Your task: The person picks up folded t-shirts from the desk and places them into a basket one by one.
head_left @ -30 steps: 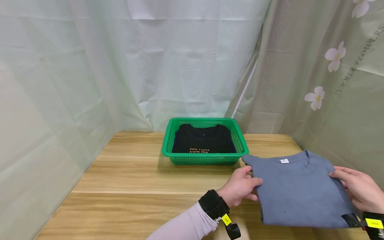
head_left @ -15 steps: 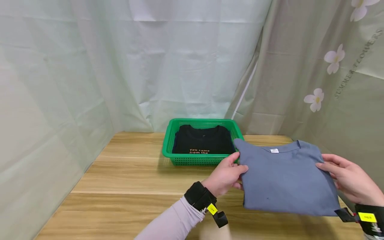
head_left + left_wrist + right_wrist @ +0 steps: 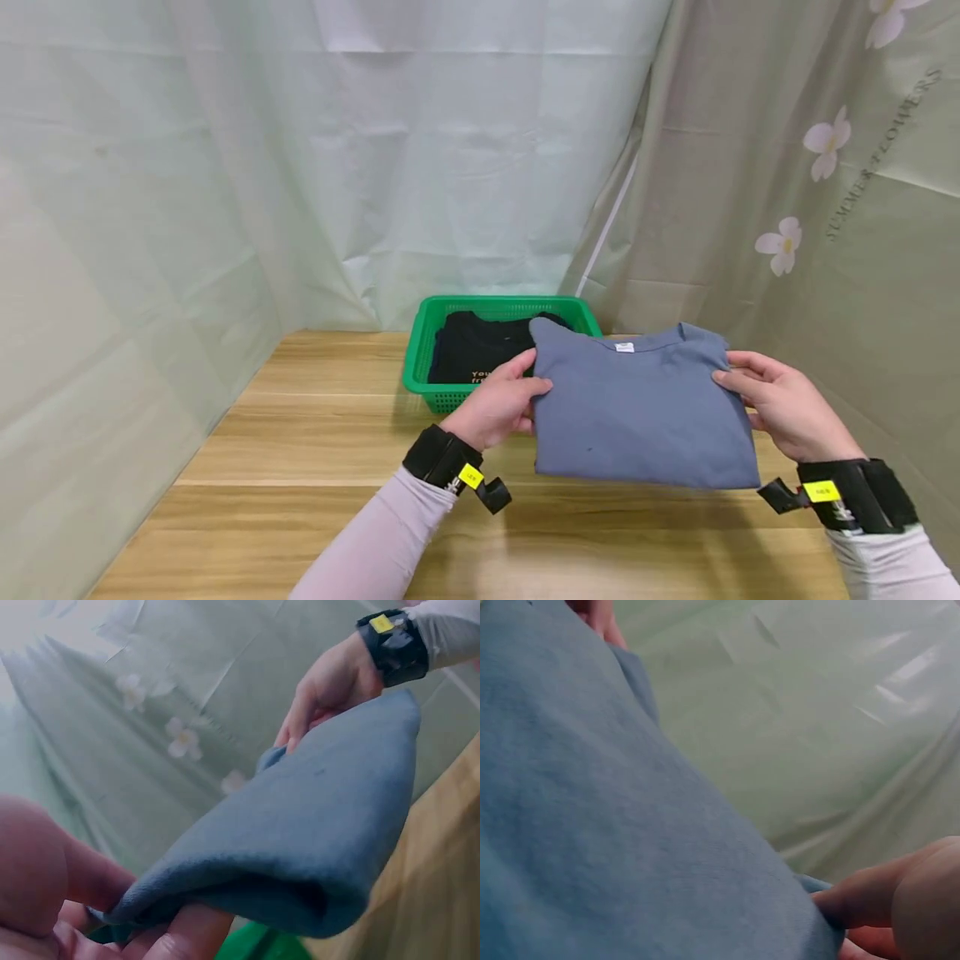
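A folded blue-grey T-shirt [image 3: 641,408] with a white neck label hangs above the table between both hands. My left hand [image 3: 498,400] pinches its left edge, thumb in front and fingers behind. On the opposite edge my right hand [image 3: 787,404] pinches the cloth in the same way. The shirt overlaps the right part of a green basket [image 3: 417,358] in the head view. Inside the basket lies a folded black T-shirt [image 3: 472,346] with light lettering, partly hidden by the blue-grey one. The left wrist view shows the shirt's folded layers [image 3: 300,817] from the side.
The wooden table [image 3: 300,467] runs back to a pale curtain [image 3: 450,167]. A flowered curtain [image 3: 862,292] closes off the right side. Black bands [image 3: 442,457] with yellow tags are strapped round both wrists.
Both hands have carried the blue-grey T-shirt leftward and up, from right of the basket to in front of its right part. The basket has stayed in place.
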Motion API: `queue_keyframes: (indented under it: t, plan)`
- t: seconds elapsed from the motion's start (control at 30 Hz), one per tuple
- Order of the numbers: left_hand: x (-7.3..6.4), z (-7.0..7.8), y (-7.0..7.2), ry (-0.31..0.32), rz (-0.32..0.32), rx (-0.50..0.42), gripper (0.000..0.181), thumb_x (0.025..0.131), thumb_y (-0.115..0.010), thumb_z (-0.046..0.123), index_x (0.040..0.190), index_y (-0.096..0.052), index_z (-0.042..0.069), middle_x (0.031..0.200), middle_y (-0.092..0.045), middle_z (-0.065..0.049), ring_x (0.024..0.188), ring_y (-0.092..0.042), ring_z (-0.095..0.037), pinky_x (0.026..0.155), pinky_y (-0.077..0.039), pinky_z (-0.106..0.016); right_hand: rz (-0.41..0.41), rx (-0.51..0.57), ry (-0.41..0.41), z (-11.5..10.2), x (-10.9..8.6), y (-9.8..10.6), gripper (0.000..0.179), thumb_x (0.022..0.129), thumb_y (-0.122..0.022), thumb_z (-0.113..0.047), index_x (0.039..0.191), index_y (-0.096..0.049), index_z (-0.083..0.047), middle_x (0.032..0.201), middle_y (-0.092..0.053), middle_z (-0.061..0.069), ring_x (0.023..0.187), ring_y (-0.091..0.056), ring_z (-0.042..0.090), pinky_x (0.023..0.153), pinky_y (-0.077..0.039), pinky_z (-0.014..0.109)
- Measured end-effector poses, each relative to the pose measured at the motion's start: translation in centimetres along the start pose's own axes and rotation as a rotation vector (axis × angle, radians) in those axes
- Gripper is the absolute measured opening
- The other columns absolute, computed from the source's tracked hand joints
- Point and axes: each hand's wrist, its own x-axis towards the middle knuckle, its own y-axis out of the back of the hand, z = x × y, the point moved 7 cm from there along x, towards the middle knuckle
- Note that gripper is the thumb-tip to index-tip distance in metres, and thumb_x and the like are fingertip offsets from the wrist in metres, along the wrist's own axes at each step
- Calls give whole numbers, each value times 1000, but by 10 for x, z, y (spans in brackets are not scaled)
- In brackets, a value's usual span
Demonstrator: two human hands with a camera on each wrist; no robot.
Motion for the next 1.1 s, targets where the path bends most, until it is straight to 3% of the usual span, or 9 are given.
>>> queue_keyframes:
  t: [0.1,0.27,0.4,0.63,0.8,0.9,1.0,1.1]
  plan:
    - [0,6,21,1,20,23,69,115,-48,10,176,-21,26,133,-70,-15,87,-77,-21,77,-64,-38,2,32,10,-11,15,-17,73,115,-57,-40,169,-28,1,134,-59,-2,100,-64,3,82,-60,30]
    - [0,15,57,16,41,49,63,116,-46,8,174,-27,25,117,-72,-7,81,-76,-19,74,-64,-37,-4,97,22,-32,43,-47,69,114,-60,-36,168,-34,-1,137,-60,4,101,-64,6,84,-60,30]
    - [1,26,86,41,68,75,65,116,-45,8,175,-24,25,112,-71,-5,78,-76,-17,73,-64,-36,-23,131,25,-48,66,-68,70,114,-60,-33,170,-32,-2,156,-51,20,108,-60,12,84,-59,26]
    - [6,43,128,95,108,133,73,117,-43,9,178,-8,28,137,-66,-12,85,-77,-17,80,-64,-36,-47,196,5,-71,101,-98,68,113,-60,-28,171,-33,-6,168,-43,22,126,-56,24,89,-57,27]
    - [15,51,149,117,132,161,75,118,-38,9,178,3,28,162,-52,-25,86,-77,-16,80,-64,-35,-38,237,4,-83,123,-112,64,113,-60,-23,170,-37,-5,169,-43,21,132,-55,26,97,-55,32]
    - [22,54,158,132,144,159,77,117,-35,7,177,10,28,168,-44,-27,88,-75,-15,80,-62,-34,-30,263,-11,-83,140,-118,62,113,-61,-21,169,-39,-5,171,-42,20,135,-53,24,96,-55,31]
    - [30,55,166,144,163,174,78,117,-35,6,177,10,27,158,-52,-24,88,-72,-14,80,-60,-33,-18,278,-32,-80,155,-125,61,112,-61,-19,168,-41,-6,172,-41,18,138,-52,24,98,-56,33]
    - [37,55,174,142,209,205,79,116,-37,6,178,7,27,132,-63,-13,81,-66,-12,74,-53,-28,-5,295,-47,-77,166,-132,59,112,-61,-18,167,-43,-6,173,-41,18,142,-50,29,109,-54,43]
